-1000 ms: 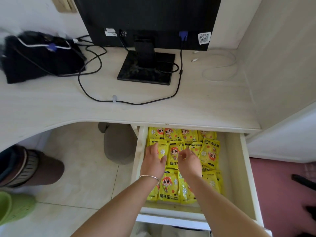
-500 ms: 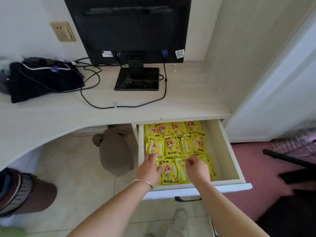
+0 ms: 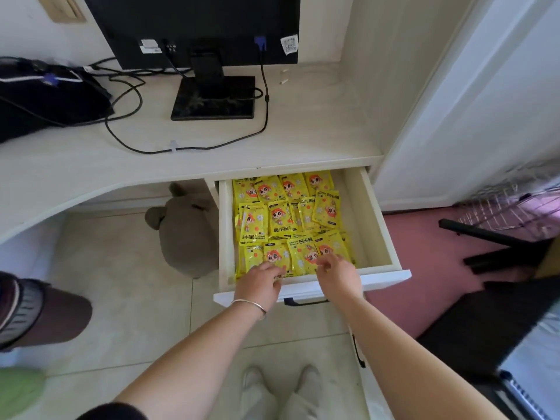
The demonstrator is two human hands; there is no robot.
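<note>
A white drawer (image 3: 377,228) stands pulled out from under the desk. Several yellow packets (image 3: 281,218) with a cartoon face lie in rows inside it, filling its left part. My left hand (image 3: 260,281), a thin bangle on its wrist, rests over the front row of packets at the drawer's front edge. My right hand (image 3: 336,272) hovers beside it, fingers loosely bent and touching a front packet (image 3: 303,256). Neither hand plainly grips a packet.
On the desk (image 3: 303,140) stand a black monitor (image 3: 194,28) on its base, with cables, and a dark bag (image 3: 45,98) at the left. A grey plush toy (image 3: 185,231) sits on the floor under the desk. A black chair (image 3: 491,250) is at the right.
Both hands have drawn back from the middle rows of packets to the drawer's front row. The view has pulled away and tilted down, so my feet now show.
</note>
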